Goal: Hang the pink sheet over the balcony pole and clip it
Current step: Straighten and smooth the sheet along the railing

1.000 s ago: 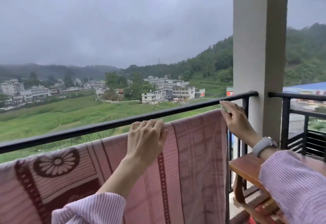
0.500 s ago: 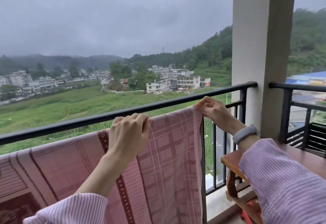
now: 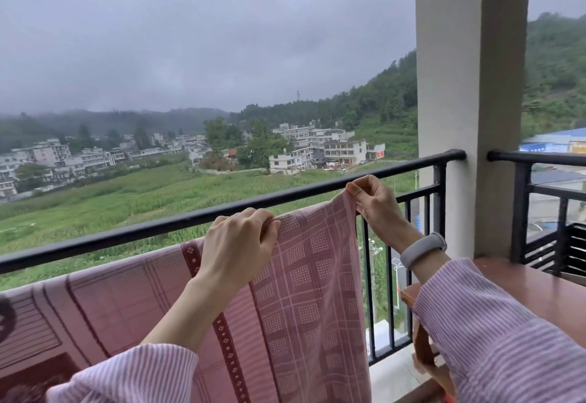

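The pink sheet [image 3: 304,291], patterned with dark red bands and white grids, is held up just on my side of the black balcony pole [image 3: 133,233], its top edge a little below the rail. My left hand [image 3: 237,244] grips the top edge near the middle. My right hand [image 3: 374,199] pinches the sheet's upper right corner, lifted close to the pole. No clip is visible.
A grey concrete pillar [image 3: 472,101] stands at the right end of the rail. A second black railing [image 3: 539,161] runs beyond it. A brown wooden table [image 3: 523,288] sits low on the right. Vertical rail bars [image 3: 364,275] show beside the sheet.
Both hands slid left along the rail with the sheet's top edge. The right hand went from resting flat on the edge to pinching the corner, and the sheet's right edge moved left.
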The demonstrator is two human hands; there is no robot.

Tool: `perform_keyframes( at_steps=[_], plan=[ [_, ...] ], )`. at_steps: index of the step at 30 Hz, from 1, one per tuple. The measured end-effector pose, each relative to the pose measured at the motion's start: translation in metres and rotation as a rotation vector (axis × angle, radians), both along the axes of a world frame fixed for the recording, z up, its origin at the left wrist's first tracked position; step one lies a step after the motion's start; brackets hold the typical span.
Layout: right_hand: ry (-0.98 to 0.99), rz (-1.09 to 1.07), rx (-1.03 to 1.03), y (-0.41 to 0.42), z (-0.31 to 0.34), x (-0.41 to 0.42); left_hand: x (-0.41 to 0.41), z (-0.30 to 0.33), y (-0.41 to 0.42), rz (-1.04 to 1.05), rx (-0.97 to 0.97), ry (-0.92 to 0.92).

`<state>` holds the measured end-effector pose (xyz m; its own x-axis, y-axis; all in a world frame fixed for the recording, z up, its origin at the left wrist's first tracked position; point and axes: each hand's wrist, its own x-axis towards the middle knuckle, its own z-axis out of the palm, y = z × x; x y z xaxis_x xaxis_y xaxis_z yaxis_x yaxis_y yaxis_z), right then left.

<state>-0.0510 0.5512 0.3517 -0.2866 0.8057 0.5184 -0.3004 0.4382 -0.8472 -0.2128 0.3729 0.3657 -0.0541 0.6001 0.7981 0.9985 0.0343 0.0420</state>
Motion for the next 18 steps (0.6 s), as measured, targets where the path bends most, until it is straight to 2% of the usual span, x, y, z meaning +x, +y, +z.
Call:
perform_keyframes(
  at_steps=[4, 8, 12, 18],
  plan=[
    [0.006, -0.107, 0.057, 0.009, -0.003, 0.016, 0.009, -0.003, 0.009, -0.028, 0.011, 0.050],
    [-0.140, -0.235, 0.234, 0.012, -0.007, 0.023, 0.013, -0.004, 0.020, -0.002, 0.033, 0.093],
    [-0.082, -0.405, 0.246, 0.024, -0.005, 0.036, 0.016, -0.004, 0.028, -0.018, 0.034, 0.111],
    [-0.244, -0.406, 0.271, 0.023, -0.021, 0.042, 0.010, -0.008, 0.032, -0.016, 0.028, 0.171]
  ],
)
